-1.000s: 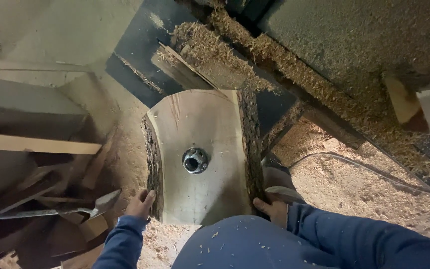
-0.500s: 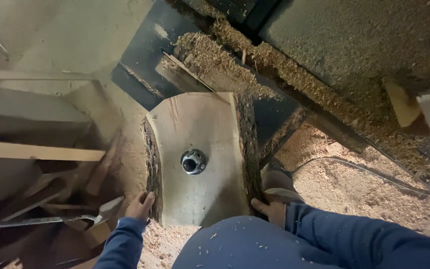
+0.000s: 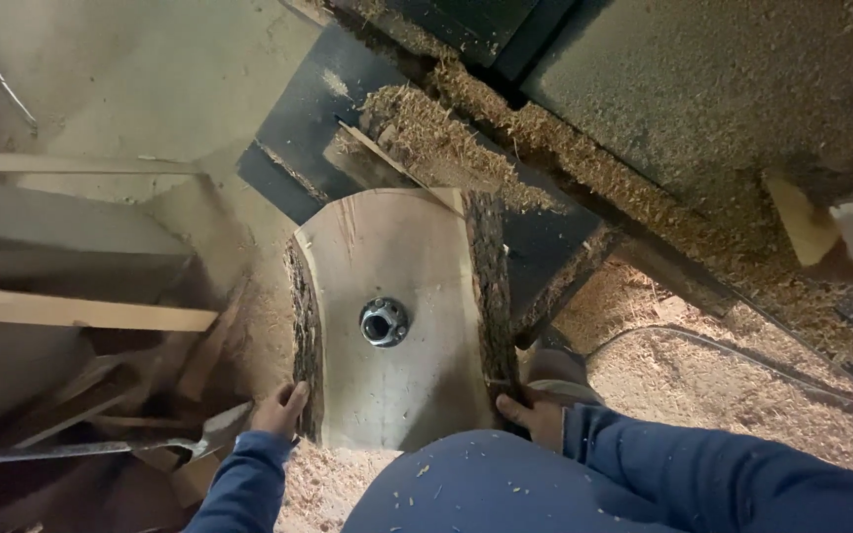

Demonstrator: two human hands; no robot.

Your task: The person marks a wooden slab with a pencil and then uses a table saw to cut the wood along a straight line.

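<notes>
A thick slab of wood (image 3: 397, 266) with bark down both long sides lies in front of me, its far end resting against a dark machine base. A round metal fitting (image 3: 384, 322) sits in a hole at its middle. My left hand (image 3: 280, 409) grips the slab's left bark edge near the close end. My right hand (image 3: 533, 416) holds the right bark edge near the same end. Both sleeves are blue, and my blue-clad knee hides the slab's nearest end.
Sawdust covers the floor (image 3: 733, 385) and the machine ledge (image 3: 565, 148). Loose boards and offcuts (image 3: 81, 316) are piled at the left. A metal bar (image 3: 71, 452) lies low at the left. A pale wood block (image 3: 821, 232) sits at the right.
The view has shifted slightly; the slab and both hands keep the same hold and place.
</notes>
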